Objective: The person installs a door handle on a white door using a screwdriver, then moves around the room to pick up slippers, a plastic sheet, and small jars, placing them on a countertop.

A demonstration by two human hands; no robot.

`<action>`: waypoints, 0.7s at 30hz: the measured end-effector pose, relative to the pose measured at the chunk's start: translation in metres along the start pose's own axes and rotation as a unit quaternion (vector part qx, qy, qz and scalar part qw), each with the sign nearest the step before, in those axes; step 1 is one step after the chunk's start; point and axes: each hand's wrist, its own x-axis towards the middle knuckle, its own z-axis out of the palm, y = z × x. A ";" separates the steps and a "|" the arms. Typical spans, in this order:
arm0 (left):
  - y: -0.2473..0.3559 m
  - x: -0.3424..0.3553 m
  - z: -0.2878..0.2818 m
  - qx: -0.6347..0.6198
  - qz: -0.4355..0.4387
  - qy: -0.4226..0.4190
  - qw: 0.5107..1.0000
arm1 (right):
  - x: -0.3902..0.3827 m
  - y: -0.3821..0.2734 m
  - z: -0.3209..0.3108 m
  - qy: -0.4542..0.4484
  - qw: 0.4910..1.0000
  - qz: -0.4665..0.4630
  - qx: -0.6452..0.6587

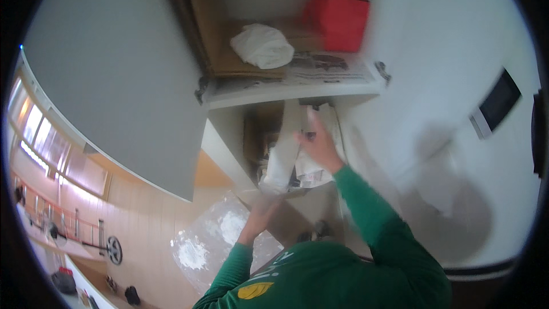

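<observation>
My right hand (322,147) reaches into the lower cupboard compartment, its thumb and a finger stretched apart. It is in front of a white printed paper package (314,174), and whether it touches the package I cannot tell. To its left a long, pale, flat-looking piece (281,157) slants down out of the compartment. My left hand (260,217) is by the lower end of that piece, its fingers smeared by motion. Beneath the left hand lies a clear plastic bag or sheet (200,232) with white patches on it.
On the upper shelf (337,88), lined with newspaper, sit a white bundled bag (263,46) and a red bag (341,20). A large grey cupboard door (126,80) hangs open at the left. A dark wall panel (498,103) is at the right; a barbell (113,250) stands far left.
</observation>
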 end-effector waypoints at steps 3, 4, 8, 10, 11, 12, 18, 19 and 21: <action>0.009 -0.030 -0.003 -0.022 -0.119 0.047 0.992 | 0.153 -0.040 -0.005 0.041 0.990 -0.079 -0.110; 0.011 -0.041 -0.001 -0.028 -0.167 0.072 0.983 | 0.199 -0.048 0.000 0.042 0.979 -0.141 -0.143; 0.006 -0.075 0.022 0.008 -0.268 0.187 0.945 | 0.362 -0.025 0.037 -0.163 0.941 -0.134 -0.263; 0.003 -0.094 0.045 0.053 -0.334 0.286 0.897 | 0.403 0.020 0.070 -0.170 0.942 -0.185 -0.221; 0.003 -0.101 0.058 0.029 -0.339 0.321 0.884 | 0.421 0.045 0.093 -0.189 0.941 -0.212 -0.184; 0.003 -0.107 0.070 0.015 -0.373 0.344 0.862 | 0.434 0.071 0.115 -0.205 0.941 -0.230 -0.142; 0.008 -0.161 0.129 -0.031 -0.431 0.416 0.800 | 0.480 0.149 0.142 -0.135 0.918 -0.232 -0.292; 0.009 -0.175 0.137 -0.033 -0.427 0.425 0.798 | 0.479 0.143 0.126 -0.124 0.921 -0.242 -0.279; 0.011 -0.203 0.150 -0.061 -0.443 0.428 0.785 | 0.458 0.119 0.097 -0.071 0.917 -0.254 -0.299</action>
